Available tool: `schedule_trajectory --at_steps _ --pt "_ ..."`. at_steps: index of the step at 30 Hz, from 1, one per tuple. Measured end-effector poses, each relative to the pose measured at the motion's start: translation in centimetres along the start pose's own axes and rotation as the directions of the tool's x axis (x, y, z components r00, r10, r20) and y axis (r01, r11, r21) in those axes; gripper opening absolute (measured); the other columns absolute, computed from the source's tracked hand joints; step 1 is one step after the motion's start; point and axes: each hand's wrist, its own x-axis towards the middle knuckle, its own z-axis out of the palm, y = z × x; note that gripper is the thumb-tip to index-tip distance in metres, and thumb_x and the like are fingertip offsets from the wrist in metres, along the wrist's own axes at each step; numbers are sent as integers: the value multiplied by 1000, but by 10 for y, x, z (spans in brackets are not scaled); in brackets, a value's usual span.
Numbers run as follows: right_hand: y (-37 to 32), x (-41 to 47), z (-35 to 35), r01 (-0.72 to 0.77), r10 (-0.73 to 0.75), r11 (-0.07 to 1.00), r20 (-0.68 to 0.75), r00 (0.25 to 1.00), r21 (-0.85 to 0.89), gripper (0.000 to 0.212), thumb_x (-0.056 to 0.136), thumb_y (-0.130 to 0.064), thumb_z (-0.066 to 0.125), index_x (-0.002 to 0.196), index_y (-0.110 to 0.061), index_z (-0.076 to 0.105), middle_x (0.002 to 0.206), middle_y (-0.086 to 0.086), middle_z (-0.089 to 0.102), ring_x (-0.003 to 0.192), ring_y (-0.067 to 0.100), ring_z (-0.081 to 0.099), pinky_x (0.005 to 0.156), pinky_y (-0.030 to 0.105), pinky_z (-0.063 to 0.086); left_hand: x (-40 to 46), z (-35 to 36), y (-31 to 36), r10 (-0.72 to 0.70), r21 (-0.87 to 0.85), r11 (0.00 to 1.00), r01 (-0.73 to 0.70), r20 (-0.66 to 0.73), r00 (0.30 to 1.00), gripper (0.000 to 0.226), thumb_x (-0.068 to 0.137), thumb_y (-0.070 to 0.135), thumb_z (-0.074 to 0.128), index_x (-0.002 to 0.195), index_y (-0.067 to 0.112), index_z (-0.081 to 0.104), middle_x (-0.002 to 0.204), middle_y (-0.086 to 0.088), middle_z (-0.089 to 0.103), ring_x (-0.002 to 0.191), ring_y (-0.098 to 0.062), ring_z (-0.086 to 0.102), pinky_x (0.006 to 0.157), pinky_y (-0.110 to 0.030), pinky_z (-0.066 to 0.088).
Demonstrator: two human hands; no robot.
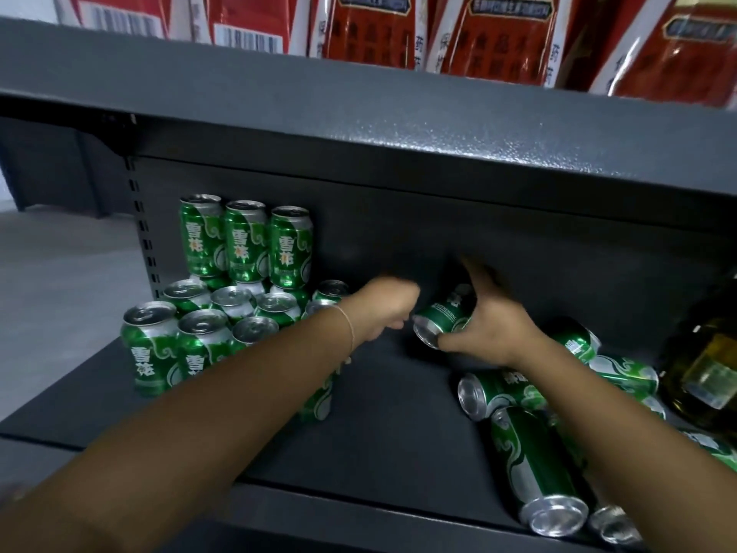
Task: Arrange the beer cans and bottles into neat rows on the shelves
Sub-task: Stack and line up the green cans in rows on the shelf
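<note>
**One can in hand above the dark shelf**

My right hand (pixel 484 327) gripped a green aluminium beer can (pixel 442 315), tilted above the dark grey metal shelf (pixel 379 413). My left hand (pixel 385 309), at nine o'clock of it, curled on nothing. Upright green cans (pixel 223 309) stood further at nine o'clock; toppled green cans (pixel 534 457) lay at five.

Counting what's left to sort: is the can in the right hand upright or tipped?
Tipped. The can lies slanted in the right hand, its end facing the camera.
</note>
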Motion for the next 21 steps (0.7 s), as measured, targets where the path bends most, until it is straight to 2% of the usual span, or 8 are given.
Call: schedule_trajectory --at_steps 3,8,12,15,17,18,20,21 --pt "-11 3 -11 114 -113 993 -43 993 28 133 48 -38 90 155 -24 12 153 6 27 140 26 32 113 37 34 -6 -14 11 -6 -40 999 10 111 994 19 100 29 46 116 18 51 106 -3 57 106 -26 57 93 -39 48" --pt "-35 4 -26 226 -224 974 -59 973 32 138 48 -33 91 156 -29 6 157 5 23 145 19 24 110 18 23 -18 -37 20 42 -104 995 -9 330 943 15 98 28 52 105 16 59 99 -1 68 89 -17 64 90 -37 51" --pt "-56 5 -28 316 -316 948 -34 948 20 136 52 -37 92 156 -28 5 158 2 21 146 15 21 116 24 24 -20 -50 14 135 -269 962 -52 300 944 20 96 14 57 115 8 61 110 -9 68 104 -25 64 97 -43 49" --pt "-69 12 -32 226 -229 967 12 973 119 138 49 -58 90 156 -32 6 159 -7 23 143 8 27 116 27 28 -17 -60 6 145 -334 940 -67 217 965 29 94 4 56 124 4 58 120 -12 66 114 -28 62 98 -43 51" --pt "-78 16 -32 82 -81 958 -16 997 275 125 52 -69 79 154 -31 18 153 -10 34 138 7 35 110 27 34 -18 -65 1 165 -344 933 -102 159 973 32 94 0 55 125 5 58 120 -9 67 111 -23 63 93 -34 53" --pt "-80 19 -29 -1 12 914 -24 1000 406 110 56 -66 76 150 -27 33 143 -9 46 131 8 43 104 26 39 -17 -68 -1 182 -363 923 -127 121 976 32 93 0 57 124 7 59 121 -9 67 113 -23 62 97 -35 51" --pt "-84 25 -20 -104 111 737 32 993 668 71 57 -59 75 117 -21 66 113 -5 69 110 14 59 89 26 47 -18 -74 -3 225 -368 909 -195 40 974 34 89 3 64 122 9 61 124 -7 66 120 -22 58 106 -35 43" --pt "-86 29 -15 -136 127 682 67 990 719 61 53 -59 76 100 -20 72 100 -3 73 102 16 62 86 31 48 -19 -76 -3 246 -348 909 -229 6 969 35 88 3 66 122 11 62 124 -6 66 121 -19 57 105 -30 41"
